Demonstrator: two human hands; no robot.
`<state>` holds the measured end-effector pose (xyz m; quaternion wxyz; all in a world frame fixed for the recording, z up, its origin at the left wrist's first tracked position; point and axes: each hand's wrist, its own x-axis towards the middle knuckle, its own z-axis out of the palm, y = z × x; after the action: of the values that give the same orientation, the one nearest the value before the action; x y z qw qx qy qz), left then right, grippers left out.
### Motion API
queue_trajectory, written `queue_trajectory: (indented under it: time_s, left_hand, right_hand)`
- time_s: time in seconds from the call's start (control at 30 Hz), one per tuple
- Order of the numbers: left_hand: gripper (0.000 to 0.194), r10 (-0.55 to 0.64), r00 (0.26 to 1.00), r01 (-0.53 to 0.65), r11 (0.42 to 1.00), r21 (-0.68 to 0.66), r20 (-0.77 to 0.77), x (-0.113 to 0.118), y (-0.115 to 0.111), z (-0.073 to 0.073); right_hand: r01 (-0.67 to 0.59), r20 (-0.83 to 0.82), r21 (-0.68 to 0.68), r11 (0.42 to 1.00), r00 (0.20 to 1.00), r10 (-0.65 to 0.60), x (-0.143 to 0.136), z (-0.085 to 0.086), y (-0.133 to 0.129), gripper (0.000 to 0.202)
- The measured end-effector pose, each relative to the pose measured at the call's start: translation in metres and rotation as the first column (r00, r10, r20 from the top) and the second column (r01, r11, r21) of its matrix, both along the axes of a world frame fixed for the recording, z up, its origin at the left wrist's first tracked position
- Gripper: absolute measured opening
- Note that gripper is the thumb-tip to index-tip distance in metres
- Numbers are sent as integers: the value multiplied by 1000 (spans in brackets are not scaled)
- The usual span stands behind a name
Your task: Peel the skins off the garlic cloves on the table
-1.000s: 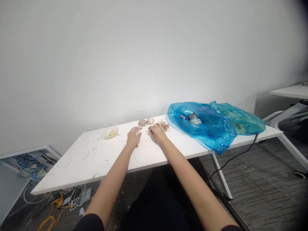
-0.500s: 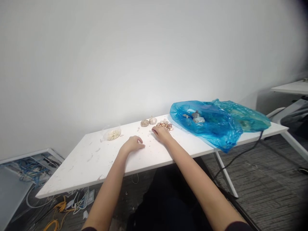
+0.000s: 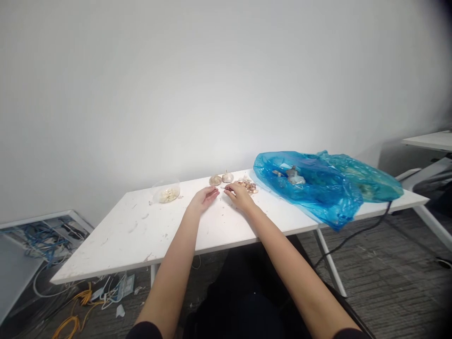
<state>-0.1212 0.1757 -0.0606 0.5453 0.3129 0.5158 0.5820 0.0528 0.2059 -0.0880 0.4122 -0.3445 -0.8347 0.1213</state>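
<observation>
My right hand (image 3: pixel 241 195) is closed around a thin, dark, pointed tool (image 3: pixel 226 188), whose tip points left; its exact kind is too small to make out. Facing it, my left hand (image 3: pixel 205 197) has its fingers brought together, and what lies between them is hidden. Just beyond my hands sit two whole garlic bulbs, one browner (image 3: pixel 215 180) and one paler (image 3: pixel 228 177). A pile of unpeeled garlic cloves (image 3: pixel 251 186) lies beside my right hand, partly covered by it. To the left, a clear plastic bowl (image 3: pixel 155 192) holds pale peeled cloves (image 3: pixel 168 195).
A large blue plastic bag (image 3: pixel 318 197) with things inside spreads over the right of the white table (image 3: pixel 116 240) and hangs over its front edge. Bits of skin (image 3: pixel 133 228) are scattered on the tabletop. Cables (image 3: pixel 70 325) lie on the floor at lower left.
My left hand has moved forward and right, close to the tool's tip, and its fingers have come together. My right hand stays by the cloves with the tool. The view has shifted slightly.
</observation>
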Motion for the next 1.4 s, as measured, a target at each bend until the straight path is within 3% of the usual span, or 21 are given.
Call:
queue_trajectory:
  time_s: [0.23,0.7,1.0,1.23,1.4]
  left_hand:
    - [4,-34,989,46,995,-85,144,8,-10,-17]
    - [13,-20,961,48,994,-98,276,21,-21,-3]
    - [15,-82,952,108,992,-72,294,21,-22,-3]
    - [15,-70,959,81,996,-31,274,22,-22,-4]
    - [11,-99,948,124,990,-66,304,20,-20,-6]
  right_hand:
    - [-42,-21,-4,999,999,42,0,0,-2,27]
    - [-131,48,-42,991,990,133,0,0,-3,24]
    - [-39,87,4,999,995,39,0,-4,1,26]
    - [-35,75,44,998,997,32,0,-6,2,24]
    - [-53,21,77,996,998,52,0,-9,6,23]
